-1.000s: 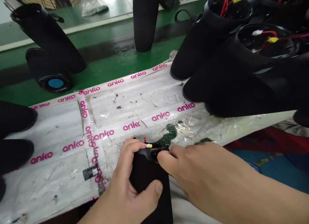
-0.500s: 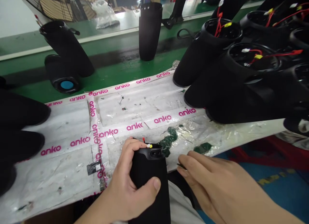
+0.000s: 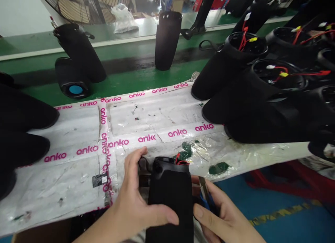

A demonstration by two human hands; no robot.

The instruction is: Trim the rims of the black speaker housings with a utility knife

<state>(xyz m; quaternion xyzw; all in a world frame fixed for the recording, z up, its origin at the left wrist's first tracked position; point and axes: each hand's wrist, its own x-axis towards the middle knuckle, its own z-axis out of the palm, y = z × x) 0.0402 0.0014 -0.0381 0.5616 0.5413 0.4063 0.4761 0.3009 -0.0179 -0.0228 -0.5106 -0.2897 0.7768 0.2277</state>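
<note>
A black fabric-covered speaker housing (image 3: 170, 194) stands upright in front of me at the bench edge, red wires (image 3: 180, 160) showing at its open top. My left hand (image 3: 141, 201) is around its left side, thumb across the front and index finger stretched up past the rim. At the right side of the housing, my right hand (image 3: 220, 208) is curled with its fingertips against or behind it. A slim metal tool with a blue part (image 3: 205, 192) sits in that hand; its exact kind is partly hidden.
Several black housings (image 3: 232, 72) with wires crowd the right of the bench. More housings (image 3: 26, 107) lie at the left. One housing (image 3: 167, 40) stands at the back on the green surface (image 3: 136, 75). White sheeting with pink-lettered tape (image 3: 146, 122) covers the bench front.
The housing has turned, its rim detail now at the left, and shifted slightly right. My right hand has come in against its right side, and the blue part of the tool now shows.
</note>
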